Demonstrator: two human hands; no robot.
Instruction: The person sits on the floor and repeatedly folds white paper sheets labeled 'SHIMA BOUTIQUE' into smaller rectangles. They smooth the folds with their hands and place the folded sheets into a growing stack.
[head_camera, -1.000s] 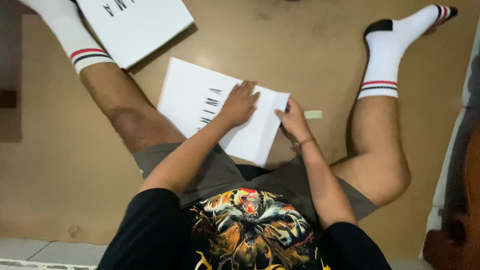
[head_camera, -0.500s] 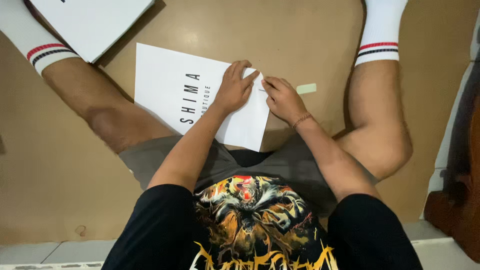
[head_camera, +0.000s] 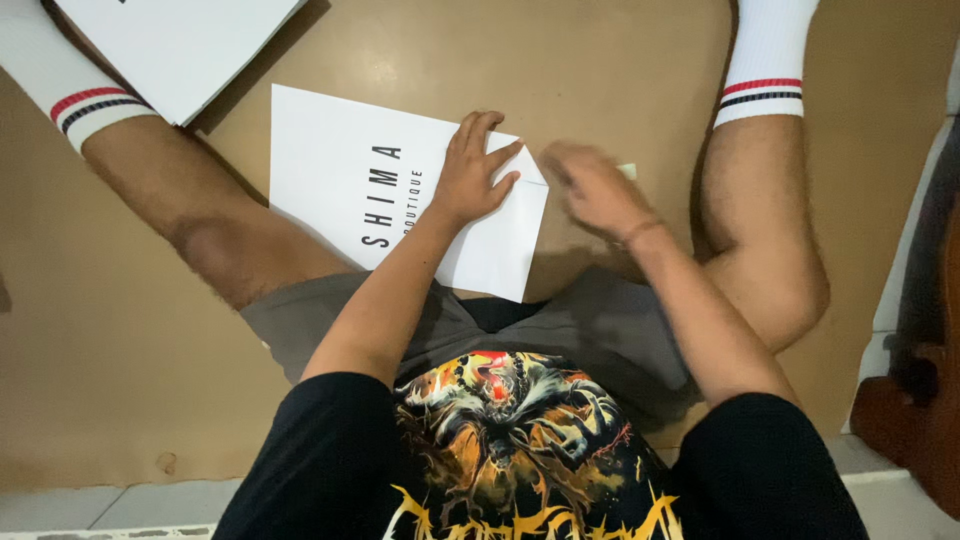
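A white sheet of paper with black printed lettering (head_camera: 350, 180) lies flat on the brown floor covering between my spread legs. My left hand (head_camera: 474, 170) presses flat on the sheet's right part, fingers spread, beside a folded corner. My right hand (head_camera: 592, 186) is blurred just right of the sheet's edge, off the paper, holding nothing that I can see. A small pale green object (head_camera: 627, 171) lies on the floor behind my right hand, mostly hidden by it.
A stack of white sheets (head_camera: 180, 45) lies at the top left, near my left sock. My legs in white striped socks frame the sheet on both sides. Dark wooden furniture (head_camera: 915, 420) stands at the right edge. Pale tiles show along the bottom.
The view has shifted, so the sheet sits further left. My right hand has come off the sheet's folded corner and moved right. My left hand stays pressed on the paper.
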